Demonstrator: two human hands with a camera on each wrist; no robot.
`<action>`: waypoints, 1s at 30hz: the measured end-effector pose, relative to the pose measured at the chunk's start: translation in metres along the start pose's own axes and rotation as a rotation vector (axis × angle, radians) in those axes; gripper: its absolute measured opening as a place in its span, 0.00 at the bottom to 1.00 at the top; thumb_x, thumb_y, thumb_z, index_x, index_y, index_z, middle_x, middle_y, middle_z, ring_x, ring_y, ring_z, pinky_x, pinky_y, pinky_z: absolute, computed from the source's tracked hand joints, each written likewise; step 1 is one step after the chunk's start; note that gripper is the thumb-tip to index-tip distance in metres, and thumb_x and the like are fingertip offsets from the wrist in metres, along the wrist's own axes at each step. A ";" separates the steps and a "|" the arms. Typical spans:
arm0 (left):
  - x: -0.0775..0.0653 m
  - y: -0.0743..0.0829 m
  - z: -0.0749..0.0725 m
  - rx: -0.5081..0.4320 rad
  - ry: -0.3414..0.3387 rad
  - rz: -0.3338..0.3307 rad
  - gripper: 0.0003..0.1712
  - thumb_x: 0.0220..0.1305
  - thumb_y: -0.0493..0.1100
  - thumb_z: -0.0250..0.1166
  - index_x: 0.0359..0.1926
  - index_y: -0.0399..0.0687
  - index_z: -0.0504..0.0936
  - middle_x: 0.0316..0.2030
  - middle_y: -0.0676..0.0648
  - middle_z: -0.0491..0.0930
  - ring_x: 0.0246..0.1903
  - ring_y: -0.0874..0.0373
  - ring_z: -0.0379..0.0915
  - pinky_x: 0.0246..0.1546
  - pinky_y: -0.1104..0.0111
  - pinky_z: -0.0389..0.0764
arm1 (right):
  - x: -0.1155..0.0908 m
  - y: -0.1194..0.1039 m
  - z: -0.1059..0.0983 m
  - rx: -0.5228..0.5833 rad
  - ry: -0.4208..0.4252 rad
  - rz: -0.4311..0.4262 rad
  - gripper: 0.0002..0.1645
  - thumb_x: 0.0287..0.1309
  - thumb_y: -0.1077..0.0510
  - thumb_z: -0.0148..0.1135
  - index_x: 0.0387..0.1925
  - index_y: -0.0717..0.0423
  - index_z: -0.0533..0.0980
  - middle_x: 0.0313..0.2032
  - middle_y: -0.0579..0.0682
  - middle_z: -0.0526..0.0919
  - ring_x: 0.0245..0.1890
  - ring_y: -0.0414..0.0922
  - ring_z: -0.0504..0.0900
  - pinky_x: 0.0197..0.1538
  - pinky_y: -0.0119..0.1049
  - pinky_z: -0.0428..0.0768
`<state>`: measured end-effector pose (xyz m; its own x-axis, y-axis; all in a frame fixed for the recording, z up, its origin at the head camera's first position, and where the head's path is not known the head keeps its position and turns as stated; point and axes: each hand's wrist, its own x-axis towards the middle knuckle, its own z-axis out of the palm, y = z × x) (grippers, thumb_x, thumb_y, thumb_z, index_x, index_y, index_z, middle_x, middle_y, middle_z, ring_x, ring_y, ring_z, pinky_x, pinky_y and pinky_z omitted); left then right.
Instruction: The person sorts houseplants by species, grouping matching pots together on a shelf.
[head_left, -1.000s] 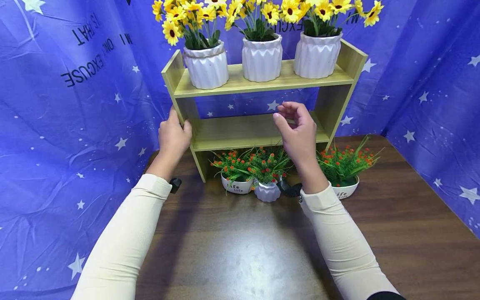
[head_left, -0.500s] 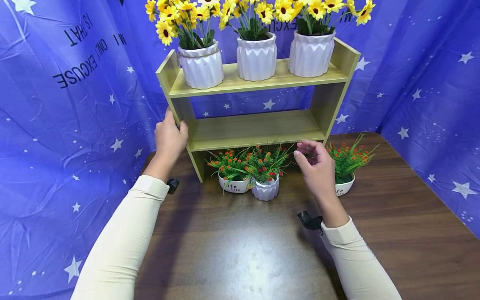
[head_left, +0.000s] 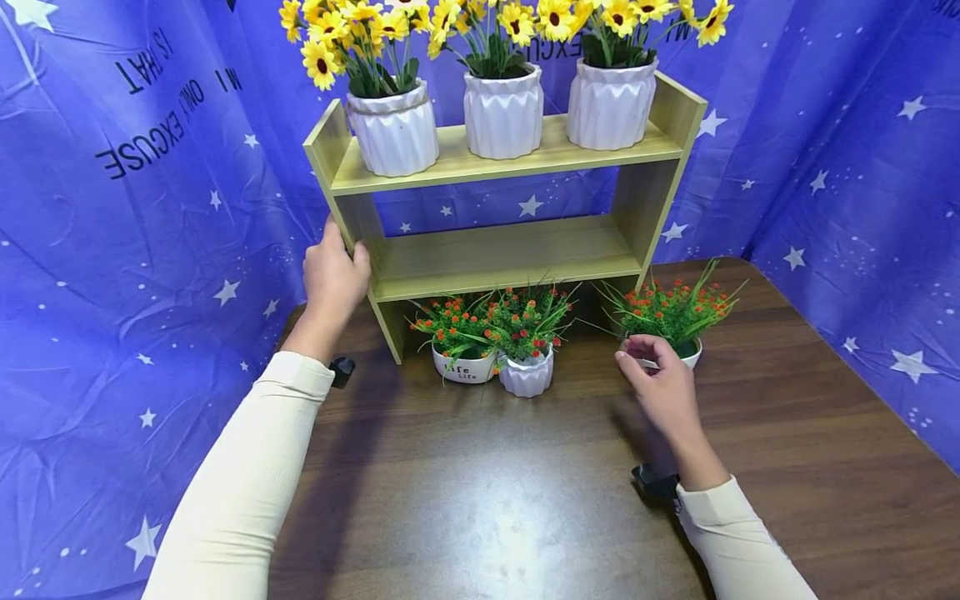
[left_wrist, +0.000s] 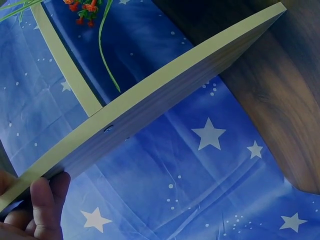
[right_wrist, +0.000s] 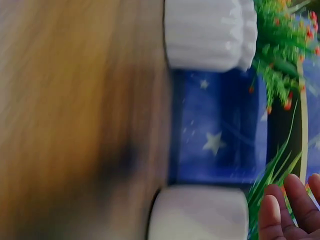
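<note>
My left hand (head_left: 333, 267) grips the left side panel of a light wooden shelf (head_left: 502, 250); in the left wrist view its fingers (left_wrist: 45, 202) wrap the panel's edge. My right hand (head_left: 663, 383) hovers with loosely bent fingers in front of the right-hand oval white pot (head_left: 693, 357), holding nothing; whether it touches the pot cannot be told. That pot bears orange-flowered greenery (head_left: 675, 310). Under the shelf's left part stand another oval pot marked "Life" (head_left: 463, 368) and a small fluted white pot (head_left: 527, 375), both with red-orange flowers.
Three white fluted pots (head_left: 393, 133) with yellow flowers stand along the top board. The shelf rests on a brown wooden table (head_left: 480, 483). A blue star-patterned cloth (head_left: 150, 292) hangs behind and at both sides.
My right hand has come down from in front of the middle board, moving right and nearer to me, to the right-hand pot. The left hand keeps its grip on the panel.
</note>
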<state>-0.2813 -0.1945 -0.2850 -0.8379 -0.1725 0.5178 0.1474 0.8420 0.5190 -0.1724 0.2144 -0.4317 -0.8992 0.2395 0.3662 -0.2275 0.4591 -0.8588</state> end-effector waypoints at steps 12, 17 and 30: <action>-0.001 0.001 0.001 0.003 -0.007 -0.013 0.23 0.68 0.42 0.55 0.61 0.40 0.69 0.43 0.25 0.80 0.45 0.25 0.76 0.43 0.39 0.73 | -0.003 0.026 -0.042 -0.175 0.218 0.204 0.28 0.62 0.50 0.65 0.56 0.66 0.74 0.50 0.62 0.77 0.47 0.49 0.76 0.49 0.35 0.69; -0.001 0.001 -0.001 0.007 -0.002 -0.017 0.22 0.68 0.42 0.55 0.60 0.39 0.70 0.43 0.25 0.81 0.45 0.25 0.76 0.43 0.39 0.72 | 0.006 0.036 -0.039 -0.166 0.157 0.308 0.46 0.60 0.47 0.67 0.69 0.69 0.60 0.61 0.68 0.67 0.62 0.61 0.66 0.63 0.54 0.63; 0.002 0.000 0.004 0.008 0.004 -0.027 0.21 0.68 0.42 0.55 0.59 0.40 0.70 0.44 0.26 0.81 0.46 0.25 0.76 0.44 0.38 0.72 | 0.021 0.055 -0.022 -0.019 0.058 0.370 0.68 0.54 0.52 0.72 0.76 0.64 0.32 0.76 0.65 0.43 0.75 0.56 0.47 0.73 0.47 0.48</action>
<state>-0.2849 -0.1929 -0.2864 -0.8392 -0.1978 0.5065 0.1200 0.8413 0.5272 -0.1959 0.2640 -0.4633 -0.8963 0.4404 0.0522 0.1168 0.3480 -0.9302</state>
